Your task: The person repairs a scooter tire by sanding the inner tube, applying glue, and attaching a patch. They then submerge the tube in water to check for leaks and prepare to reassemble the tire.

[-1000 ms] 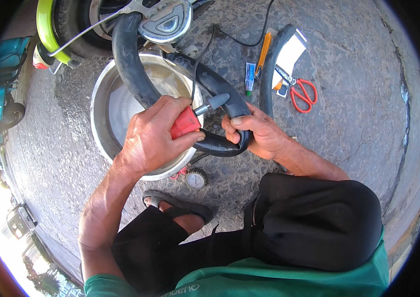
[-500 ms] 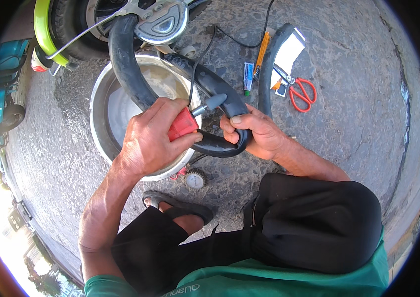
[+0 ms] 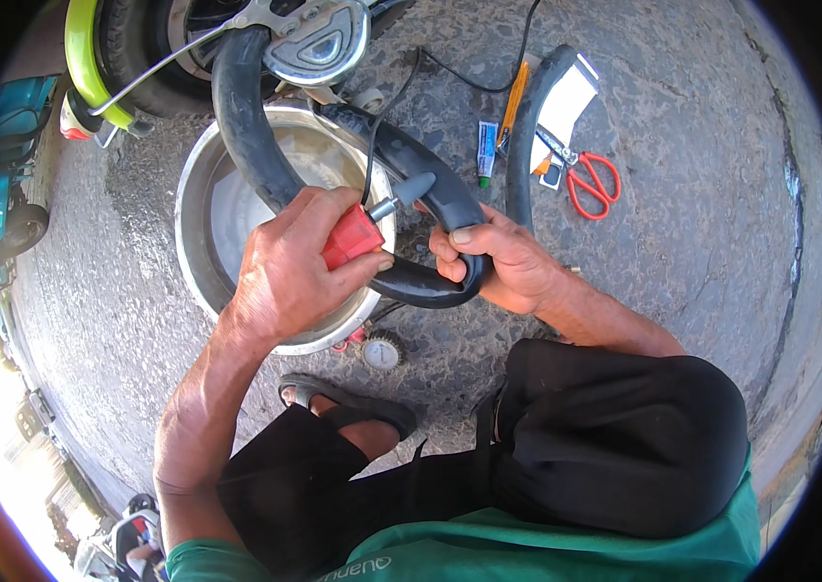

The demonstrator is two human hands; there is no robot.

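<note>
My left hand (image 3: pixel 299 257) is closed round a red handheld rotary grinder (image 3: pixel 353 239). From its metal chuck a grey cone-shaped grinding bit (image 3: pixel 416 190) points toward the black inner tube (image 3: pixel 435 182); whether the bit touches the rubber I cannot tell. A bend of the tube is pinched by my right hand (image 3: pixel 498 254), thumb on top and fingers curled beneath. The tube loops up over a round metal basin (image 3: pixel 195 281) of water, toward a wheel. A black cord (image 3: pixel 372 160) runs upward from the grinder.
Red-handled scissors (image 3: pixel 593 184), a blue glue tube (image 3: pixel 486 150) and an orange cutter (image 3: pixel 513 105) lie beyond my right hand, beside another black rubber length (image 3: pixel 525 145). A pressure gauge (image 3: pixel 383 351) sits by my foot. A wheel (image 3: pixel 129 58) with a lime-green fender stands far left.
The grinder and my left hand have shifted slightly left, its bit tilting a little. My right hand keeps its hold on the tube. A vehicle part now shows at the lower left edge.
</note>
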